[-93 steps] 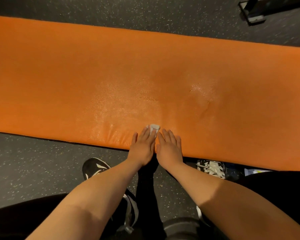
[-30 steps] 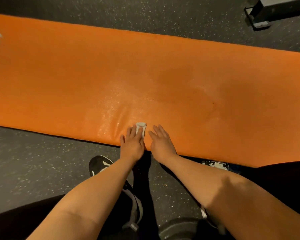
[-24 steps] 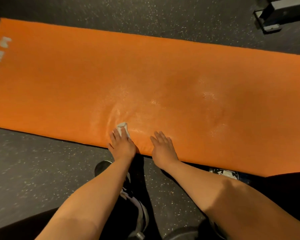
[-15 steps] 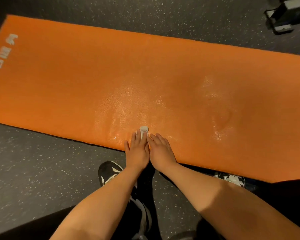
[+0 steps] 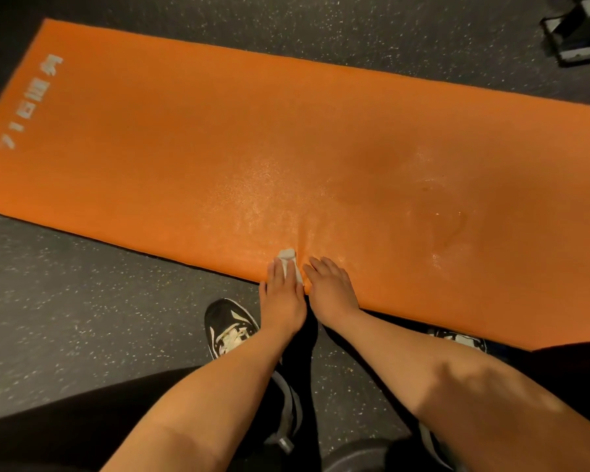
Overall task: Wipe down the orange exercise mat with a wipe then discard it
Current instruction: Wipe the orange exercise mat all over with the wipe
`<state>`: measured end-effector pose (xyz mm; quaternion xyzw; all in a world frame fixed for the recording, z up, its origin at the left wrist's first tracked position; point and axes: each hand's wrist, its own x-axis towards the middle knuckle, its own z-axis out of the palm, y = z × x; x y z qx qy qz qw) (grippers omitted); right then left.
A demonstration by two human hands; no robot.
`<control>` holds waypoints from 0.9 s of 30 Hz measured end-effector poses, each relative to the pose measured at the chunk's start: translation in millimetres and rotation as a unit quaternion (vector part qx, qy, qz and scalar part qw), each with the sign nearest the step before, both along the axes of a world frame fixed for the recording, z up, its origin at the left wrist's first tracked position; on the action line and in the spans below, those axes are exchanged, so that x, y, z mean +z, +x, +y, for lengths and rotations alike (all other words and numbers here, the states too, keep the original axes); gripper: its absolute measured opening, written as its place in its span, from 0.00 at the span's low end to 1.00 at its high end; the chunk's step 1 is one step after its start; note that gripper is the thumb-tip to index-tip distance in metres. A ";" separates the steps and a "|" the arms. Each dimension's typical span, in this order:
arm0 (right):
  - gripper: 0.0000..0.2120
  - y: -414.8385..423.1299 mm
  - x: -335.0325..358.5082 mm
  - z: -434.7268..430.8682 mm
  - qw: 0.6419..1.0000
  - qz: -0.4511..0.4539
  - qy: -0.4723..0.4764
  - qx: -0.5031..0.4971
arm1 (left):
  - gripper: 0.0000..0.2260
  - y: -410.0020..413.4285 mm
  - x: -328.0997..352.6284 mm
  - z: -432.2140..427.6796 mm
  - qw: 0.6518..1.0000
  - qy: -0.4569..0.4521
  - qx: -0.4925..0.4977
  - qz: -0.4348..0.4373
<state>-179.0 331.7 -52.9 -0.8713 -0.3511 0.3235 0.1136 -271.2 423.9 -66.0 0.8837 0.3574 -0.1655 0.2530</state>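
The orange exercise mat lies flat on the dark speckled floor, with pale lettering at its left end and a damp sheen in the middle. My left hand lies flat at the mat's near edge, fingers straight, pressing a small white wipe onto the mat; the wipe sticks out past my fingertips. My right hand rests flat on the mat right beside it, fingers straight, holding nothing.
My black-and-white shoes stand on the floor just short of the mat's near edge. A dark metal piece of gym equipment sits at the far right corner beyond the mat.
My left hand slid the wipe left along the near edge and came back beside my right hand. The view has shifted left, so the mat's left end with lettering shows.
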 end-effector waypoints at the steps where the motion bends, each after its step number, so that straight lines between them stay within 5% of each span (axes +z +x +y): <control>1: 0.29 -2.0 1.1 -3.1 1.000 -0.001 -0.004 0.002 | 0.25 -0.5 0.1 2.9 1.000 0.008 -0.010 0.004; 6: 0.31 -2.6 6.5 -20.2 0.999 -0.019 -0.030 -0.020 | 0.27 -5.7 3.5 17.2 0.998 0.021 0.048 0.035; 13: 0.30 -0.8 13.9 -42.5 0.998 -0.022 -0.042 -0.039 | 0.26 -2.8 5.0 -33.5 0.997 -0.007 -0.077 0.006; 18: 0.33 -5.0 18.2 -50.8 0.995 -0.035 -0.051 -0.072 | 0.26 -8.9 7.6 -14.6 0.999 0.008 -0.001 0.043; 27: 0.27 -0.1 21.1 -74.1 0.990 -0.026 -0.046 -0.128 | 0.26 7.7 7.7 -50.1 0.988 -0.006 -0.154 0.009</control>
